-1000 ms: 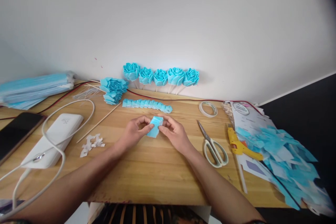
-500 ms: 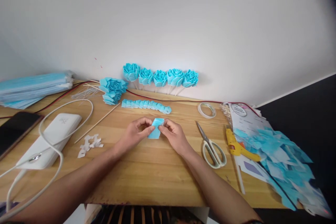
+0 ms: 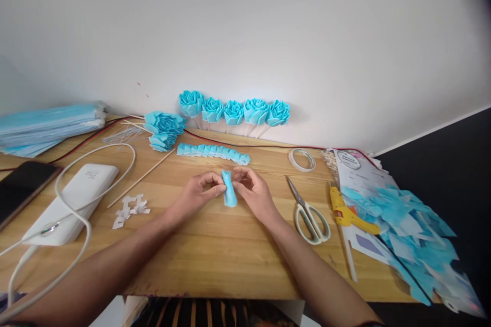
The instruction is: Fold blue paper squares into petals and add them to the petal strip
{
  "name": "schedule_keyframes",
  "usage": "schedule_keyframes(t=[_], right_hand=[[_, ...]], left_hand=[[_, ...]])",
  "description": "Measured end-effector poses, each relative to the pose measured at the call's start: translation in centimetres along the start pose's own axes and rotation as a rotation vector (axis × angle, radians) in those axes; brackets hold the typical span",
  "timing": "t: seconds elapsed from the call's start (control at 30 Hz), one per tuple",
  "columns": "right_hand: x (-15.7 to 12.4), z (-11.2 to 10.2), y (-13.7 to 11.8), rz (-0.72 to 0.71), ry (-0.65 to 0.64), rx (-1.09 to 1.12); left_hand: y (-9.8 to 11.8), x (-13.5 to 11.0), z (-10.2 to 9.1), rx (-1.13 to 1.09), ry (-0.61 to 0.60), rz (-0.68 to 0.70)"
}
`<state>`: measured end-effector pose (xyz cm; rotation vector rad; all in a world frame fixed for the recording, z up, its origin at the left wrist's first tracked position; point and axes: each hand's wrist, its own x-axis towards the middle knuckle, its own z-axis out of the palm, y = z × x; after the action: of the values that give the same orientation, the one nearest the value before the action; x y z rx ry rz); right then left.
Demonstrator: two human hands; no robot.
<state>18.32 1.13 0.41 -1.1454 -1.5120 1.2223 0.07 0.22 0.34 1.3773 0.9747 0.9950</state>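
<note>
Over the middle of the desk, my left hand (image 3: 202,190) pinches a small light-blue piece of crepe-like paper (image 3: 229,195) between thumb and fingers. The piece stands gathered narrow at its middle, with a ruffled top and a wider lower end. My right hand (image 3: 253,191) closes on its right edge, thumb and fingertips against it; the exact contact is partly hidden. Just beyond both hands lies an overlapping row of folded light-blue paper pieces (image 3: 213,152).
Blue paper roses (image 3: 233,112) lean on the wall; more roses (image 3: 164,130) lie left. Scissors (image 3: 307,209), a tape roll (image 3: 302,160), a yellow glue gun (image 3: 347,212) and blue paper scraps (image 3: 410,235) are right. Left are a stick (image 3: 140,179), white scraps (image 3: 130,209), power bank (image 3: 72,209) and phone (image 3: 23,189).
The blue paper piece has gone from flat and broad to gathered and narrow between my fingers. My right thumb has shifted off its front face toward its right edge.
</note>
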Motion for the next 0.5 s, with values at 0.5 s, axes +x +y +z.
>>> schedule_keyframes(t=[0.5], right_hand=[[-0.48,0.24,-0.65,0.005,-0.071,0.009]], left_hand=[[0.58,-0.38,0.34,0.370,0.163,0.250]])
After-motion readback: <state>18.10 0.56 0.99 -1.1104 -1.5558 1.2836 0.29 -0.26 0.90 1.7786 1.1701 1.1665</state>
